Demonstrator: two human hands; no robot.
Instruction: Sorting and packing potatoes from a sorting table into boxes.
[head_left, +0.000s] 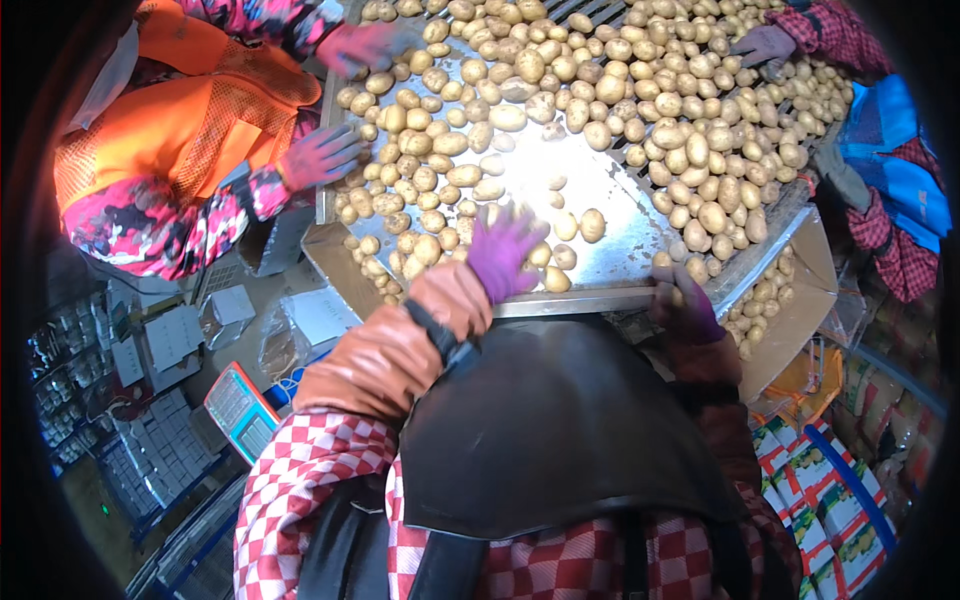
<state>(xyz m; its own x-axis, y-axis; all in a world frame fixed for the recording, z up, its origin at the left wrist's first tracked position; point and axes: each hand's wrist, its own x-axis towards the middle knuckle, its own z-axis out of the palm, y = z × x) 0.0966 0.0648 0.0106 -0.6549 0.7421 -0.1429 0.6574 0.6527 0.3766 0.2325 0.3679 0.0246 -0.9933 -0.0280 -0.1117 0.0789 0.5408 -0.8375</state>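
My left hand (506, 251), in a purple glove, reaches over the front of a sorting table's metal surface (600, 259). Its fingers are spread and a little blurred, with loose potatoes (556, 279) just beside them. At the front right edge is my right hand (686, 304), also gloved and partly in shadow. Potatoes (696, 270) lie right by its fingertips; a small pale patch shows at the fingers, but whether it is a held potato is unclear. A large heap of potatoes (697, 150) covers the table's far and right sides.
Cardboard boxes with potatoes stand below the table at left (341, 274) and right (799, 300). A co-worker's gloved hand (322, 156) rests at the left rim; another's (765, 45) touches the heap. A digital scale (244, 412) and printed cartons (825, 510) flank me.
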